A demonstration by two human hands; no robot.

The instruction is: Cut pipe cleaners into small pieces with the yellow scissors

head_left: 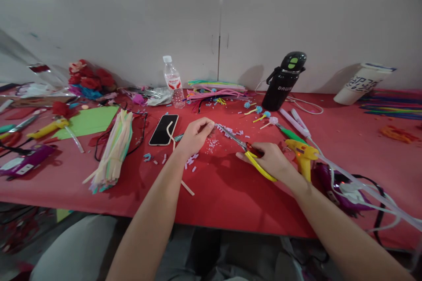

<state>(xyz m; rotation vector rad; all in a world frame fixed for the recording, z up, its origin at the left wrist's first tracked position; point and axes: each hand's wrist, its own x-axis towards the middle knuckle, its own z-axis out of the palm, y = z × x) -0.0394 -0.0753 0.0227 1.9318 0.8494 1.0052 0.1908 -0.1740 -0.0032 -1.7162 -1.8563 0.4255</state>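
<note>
My right hand grips the yellow and red handles of a pair of scissors, whose blades point up and left toward my left hand. My left hand is closed in a pinch on a pale strip, which curves out behind the hand; a straight pale end shows below the wrist. The scissor tips are at the left fingertips. Small lilac pieces and short cut bits lie scattered on the red table under and between the hands.
A phone and a bundle of pale strips lie left. A water bottle and black flask stand behind. Yellow glue guns lie left and right, with cords; small pom-pom stems lie behind my right hand.
</note>
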